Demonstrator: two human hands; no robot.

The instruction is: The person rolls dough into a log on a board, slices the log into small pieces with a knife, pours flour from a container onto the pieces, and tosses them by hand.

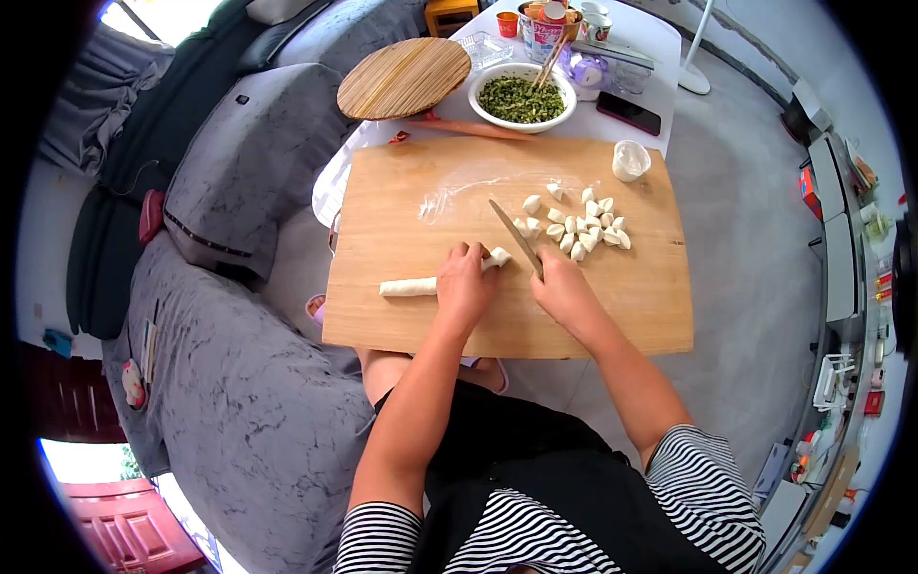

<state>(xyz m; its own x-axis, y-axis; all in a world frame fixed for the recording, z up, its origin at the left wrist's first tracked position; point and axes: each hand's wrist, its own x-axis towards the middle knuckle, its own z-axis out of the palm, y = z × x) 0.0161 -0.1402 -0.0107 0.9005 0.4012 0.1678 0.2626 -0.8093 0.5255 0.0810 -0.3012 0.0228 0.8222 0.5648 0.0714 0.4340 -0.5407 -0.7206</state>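
My left hand (465, 284) is closed over a long roll of white dough (409, 287), whose cut end pokes out past my fingers. In my right hand (564, 289) is a knife (514, 235), its blade slanting up and left just beyond the roll's right end. Several small cut dough pieces (583, 227) lie in a loose cluster on the wooden board (382, 210), beyond the knife to the right. White flour is smeared across the board's far half. A small white cup (630, 161) stands at the far right corner of the board.
Behind the board, a white table (660, 57) carries a white bowl (523, 122) of chopped green filling with chopsticks, a round woven lid (404, 78), a rolling pin (473, 128) and a phone (628, 112). A grey-covered sofa (229, 383) stands at my left.
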